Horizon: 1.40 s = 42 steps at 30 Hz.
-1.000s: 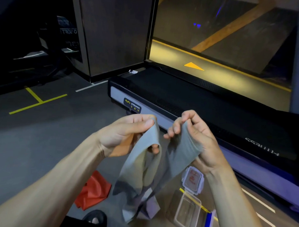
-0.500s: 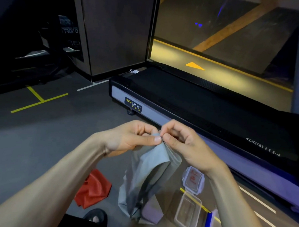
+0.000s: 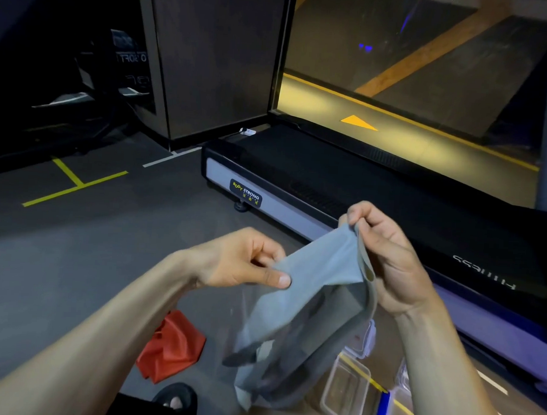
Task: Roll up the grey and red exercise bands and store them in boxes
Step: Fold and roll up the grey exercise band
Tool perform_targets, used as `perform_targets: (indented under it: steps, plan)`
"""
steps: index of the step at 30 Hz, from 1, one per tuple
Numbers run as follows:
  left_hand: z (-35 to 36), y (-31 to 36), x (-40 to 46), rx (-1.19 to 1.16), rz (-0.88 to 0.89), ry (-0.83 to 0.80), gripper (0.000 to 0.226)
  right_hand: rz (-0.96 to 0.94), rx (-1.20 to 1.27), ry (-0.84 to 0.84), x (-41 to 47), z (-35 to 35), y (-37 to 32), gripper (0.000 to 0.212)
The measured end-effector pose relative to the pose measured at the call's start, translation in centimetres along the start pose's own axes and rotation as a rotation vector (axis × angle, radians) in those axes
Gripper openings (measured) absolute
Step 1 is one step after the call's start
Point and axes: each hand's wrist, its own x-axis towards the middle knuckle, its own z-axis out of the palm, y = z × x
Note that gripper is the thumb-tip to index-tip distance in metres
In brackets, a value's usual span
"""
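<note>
The grey exercise band (image 3: 311,306) hangs in front of me, stretched between both hands, its lower folds drooping toward the floor. My left hand (image 3: 241,259) pinches its left edge between thumb and fingers. My right hand (image 3: 386,256) pinches the top right corner, higher up. The red band (image 3: 172,347) lies crumpled on the floor below my left forearm. A clear plastic box (image 3: 345,395) stands open on the floor at the lower right, its lid (image 3: 365,340) partly hidden behind the grey band.
A black treadmill (image 3: 330,178) with a grey side rail runs across the right half. Yellow floor lines (image 3: 75,186) mark the dark floor at left. A foot in a dark sandal (image 3: 176,400) shows at the bottom. A second clear container (image 3: 402,379) peeks out beside my right forearm.
My hands, pinched together on the band half a second ago, have moved apart. The right hand rose and went right, spreading the grey band between them.
</note>
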Motion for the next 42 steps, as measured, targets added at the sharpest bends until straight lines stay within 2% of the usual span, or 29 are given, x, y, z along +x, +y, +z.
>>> perform_targets:
  steps: [4, 18, 23, 26, 34, 37, 39, 42]
  plan:
    - [0.1, 0.0, 0.4, -0.010, 0.032, 0.056, 0.012, -0.004, 0.004, 0.018, -0.1, -0.2, -0.1, 0.034]
    - [0.9, 0.2, 0.7, -0.004, 0.084, 0.055, 0.017, 0.009, 0.047, -0.027, -0.3, -0.1, -0.1, 0.032]
    - [0.8, 0.2, 0.5, -0.017, 0.065, 0.040, 0.016, 0.006, 0.058, -0.021, -0.3, -0.2, -0.2, 0.033]
    - [0.8, 0.3, 0.4, -0.027, 0.059, 0.051, 0.006, 0.000, 0.041, -0.007, -0.3, -0.4, -0.2, 0.033]
    - [0.8, 0.4, 0.4, -0.053, 0.034, 0.104, 0.008, -0.003, 0.053, -0.018, -0.4, -0.5, -0.2, 0.030]
    - [0.5, 0.6, 0.2, -0.067, 0.026, 0.058, 0.009, -0.005, 0.028, 0.007, -0.5, -0.8, -0.4, 0.030]
    - [0.0, 0.8, -0.4, -0.172, 0.030, -0.047, 0.015, 0.002, -0.007, 0.041, -0.7, -1.4, -0.5, 0.027]
    - [-0.6, 1.2, -1.4, -0.526, 0.070, -0.197, 0.027, 0.035, -0.180, 0.067, -0.8, -2.0, 0.1, 0.012]
